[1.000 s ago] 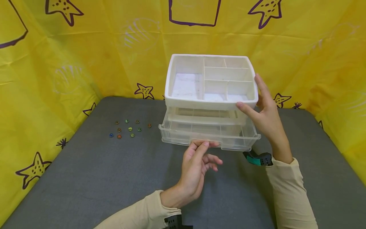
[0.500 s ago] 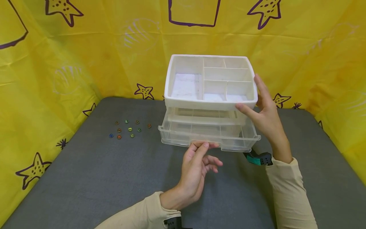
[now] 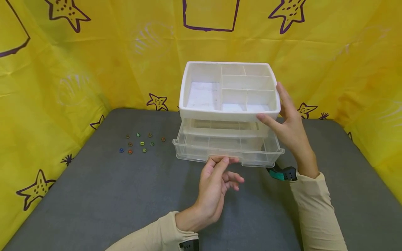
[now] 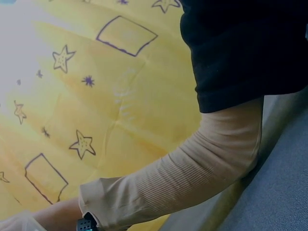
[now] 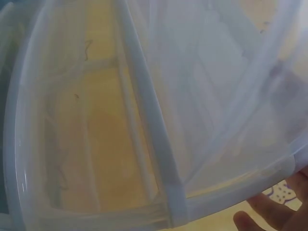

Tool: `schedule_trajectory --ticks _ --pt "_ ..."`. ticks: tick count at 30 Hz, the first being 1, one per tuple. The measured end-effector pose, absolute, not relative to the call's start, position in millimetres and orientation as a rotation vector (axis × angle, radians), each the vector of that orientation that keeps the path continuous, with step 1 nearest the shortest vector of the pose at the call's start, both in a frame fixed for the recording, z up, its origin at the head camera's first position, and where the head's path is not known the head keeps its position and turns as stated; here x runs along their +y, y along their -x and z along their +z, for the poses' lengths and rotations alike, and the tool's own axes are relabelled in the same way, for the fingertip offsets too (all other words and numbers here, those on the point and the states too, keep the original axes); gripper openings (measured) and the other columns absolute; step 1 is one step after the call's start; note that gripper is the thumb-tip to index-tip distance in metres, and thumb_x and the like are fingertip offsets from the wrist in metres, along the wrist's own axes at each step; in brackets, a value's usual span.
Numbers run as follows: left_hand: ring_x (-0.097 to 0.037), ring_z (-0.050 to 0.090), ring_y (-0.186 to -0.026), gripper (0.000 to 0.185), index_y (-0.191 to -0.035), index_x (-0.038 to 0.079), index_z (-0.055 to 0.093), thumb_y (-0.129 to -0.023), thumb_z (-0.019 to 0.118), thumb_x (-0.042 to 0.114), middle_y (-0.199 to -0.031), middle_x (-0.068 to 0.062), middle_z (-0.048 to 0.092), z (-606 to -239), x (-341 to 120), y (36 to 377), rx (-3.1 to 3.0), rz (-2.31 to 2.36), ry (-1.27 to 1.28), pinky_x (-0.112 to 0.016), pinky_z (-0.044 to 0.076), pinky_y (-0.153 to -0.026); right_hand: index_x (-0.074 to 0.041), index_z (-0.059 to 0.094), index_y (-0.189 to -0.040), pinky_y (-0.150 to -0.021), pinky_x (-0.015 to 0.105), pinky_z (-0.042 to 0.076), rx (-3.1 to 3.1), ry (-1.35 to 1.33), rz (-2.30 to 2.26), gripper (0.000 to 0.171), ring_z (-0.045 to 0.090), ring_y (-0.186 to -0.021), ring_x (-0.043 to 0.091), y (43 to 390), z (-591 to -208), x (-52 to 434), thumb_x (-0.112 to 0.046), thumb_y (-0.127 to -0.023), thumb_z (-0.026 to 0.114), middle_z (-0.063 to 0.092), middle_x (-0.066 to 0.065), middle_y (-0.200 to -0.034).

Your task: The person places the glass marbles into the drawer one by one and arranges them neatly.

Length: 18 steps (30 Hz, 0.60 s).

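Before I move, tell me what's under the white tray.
Under the white tray, a clear drawer juts out, its front edge pinched by the left hand. In the head view, the tray covers the drawer's back, so anything there is hidden.

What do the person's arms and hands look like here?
The left hand and right hand are ungloved. Beige sleeves reach both wrists; one looks ribbed in the left wrist view, where a black sleeve ends above the elbow. Each wrist carries black gear, the right with a teal patch.
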<state>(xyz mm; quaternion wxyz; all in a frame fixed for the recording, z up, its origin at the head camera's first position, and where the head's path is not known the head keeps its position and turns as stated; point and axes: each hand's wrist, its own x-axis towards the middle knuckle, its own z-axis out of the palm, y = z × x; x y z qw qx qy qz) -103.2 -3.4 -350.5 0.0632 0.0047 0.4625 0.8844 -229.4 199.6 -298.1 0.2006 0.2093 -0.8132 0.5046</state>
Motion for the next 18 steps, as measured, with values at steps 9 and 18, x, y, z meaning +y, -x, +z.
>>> schedule_trajectory --ticks 9,18 --pt "-0.007 0.065 -0.064 0.008 -0.105 0.012 0.049 -0.105 0.048 0.020 -0.109 0.003 0.066 -349.8 -4.2 100.3 1.413 2.644 -0.002 -0.020 0.049 -0.055 -0.031 0.024 -0.157 -0.086 0.009 0.049 -2.266 -0.583 1.410 0.089 0.054 -0.117 0.011 228.8 -298.7 200.3 -0.004 -0.088 0.073 0.035 0.004 -0.158" --pt "-0.006 0.066 -0.064 0.010 -0.107 0.012 0.050 -0.104 0.051 0.021 -0.110 0.003 0.066 -349.5 -5.1 98.1 1.409 2.635 0.000 -0.020 0.049 -0.055 -0.029 0.024 -0.157 -0.087 0.009 0.049 -2.249 -0.612 1.443 0.089 0.055 -0.114 0.012 228.9 -295.8 198.7 -0.003 -0.088 0.073 0.034 0.004 -0.158"
